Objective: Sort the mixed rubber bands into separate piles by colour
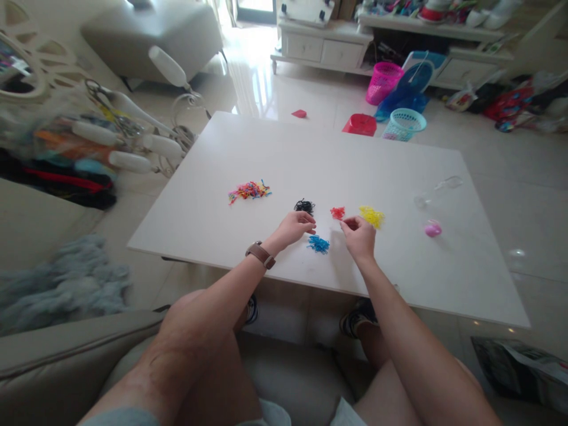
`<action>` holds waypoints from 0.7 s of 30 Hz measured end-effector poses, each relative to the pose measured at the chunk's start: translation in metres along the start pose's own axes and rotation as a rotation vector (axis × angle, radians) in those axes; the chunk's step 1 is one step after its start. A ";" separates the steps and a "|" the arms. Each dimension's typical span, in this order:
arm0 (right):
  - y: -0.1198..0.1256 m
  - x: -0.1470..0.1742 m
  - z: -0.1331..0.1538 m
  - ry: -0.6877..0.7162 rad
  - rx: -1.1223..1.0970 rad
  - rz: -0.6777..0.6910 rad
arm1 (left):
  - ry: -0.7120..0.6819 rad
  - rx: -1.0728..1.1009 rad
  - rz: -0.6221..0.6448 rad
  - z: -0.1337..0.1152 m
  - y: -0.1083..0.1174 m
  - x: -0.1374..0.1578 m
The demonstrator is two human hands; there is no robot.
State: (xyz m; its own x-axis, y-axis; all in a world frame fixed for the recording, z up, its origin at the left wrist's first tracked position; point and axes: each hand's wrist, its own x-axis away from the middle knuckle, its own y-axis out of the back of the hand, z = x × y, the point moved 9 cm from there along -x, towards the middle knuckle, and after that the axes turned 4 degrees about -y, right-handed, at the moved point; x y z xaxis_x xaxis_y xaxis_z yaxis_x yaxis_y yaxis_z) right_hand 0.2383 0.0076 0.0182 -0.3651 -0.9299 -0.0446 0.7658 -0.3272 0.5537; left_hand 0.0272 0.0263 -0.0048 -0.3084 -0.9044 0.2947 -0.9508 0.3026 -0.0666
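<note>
My left hand, with a brown-strapped watch on its wrist, hovers between a pile of black small rubber bands and a blue pile. Its fingers are bent together, and I cannot make out anything in them. At the near edge of a small red pile, my right hand holds thumb and forefinger in a pinch. Whatever lies between those fingertips is too small to tell. A yellow pile lies just beyond the right hand. Farther left is a mixed-colour pile.
All piles lie on a white table. Toward its right side are a pink object and a clear transparent item. Beyond the far edge, a red stool or bin and a light-blue basket stand on the floor. A white-shaded lamp is at left.
</note>
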 end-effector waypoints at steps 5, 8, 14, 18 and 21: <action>-0.001 -0.016 -0.012 -0.019 0.052 -0.079 | 0.002 -0.008 -0.007 0.000 0.002 0.003; -0.005 -0.023 -0.016 -0.037 0.086 -0.117 | -0.005 -0.011 -0.012 -0.002 0.003 0.004; -0.011 -0.030 -0.011 -0.018 0.035 -0.167 | -0.039 -0.069 -0.026 -0.010 0.008 0.005; -0.011 -0.024 0.004 0.028 -0.016 -0.142 | -0.088 -0.362 -0.151 -0.021 0.040 0.005; -0.013 -0.014 0.020 0.067 -0.029 -0.053 | -0.069 -0.527 -0.273 -0.022 0.074 0.006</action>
State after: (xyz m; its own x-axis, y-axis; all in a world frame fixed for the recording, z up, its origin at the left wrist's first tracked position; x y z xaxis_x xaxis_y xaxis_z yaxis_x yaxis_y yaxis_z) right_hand 0.2228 0.0282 0.0278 -0.3698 -0.9200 -0.1297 0.7615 -0.3801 0.5250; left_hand -0.0444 0.0495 0.0129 -0.0728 -0.9825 0.1714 -0.8590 0.1491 0.4898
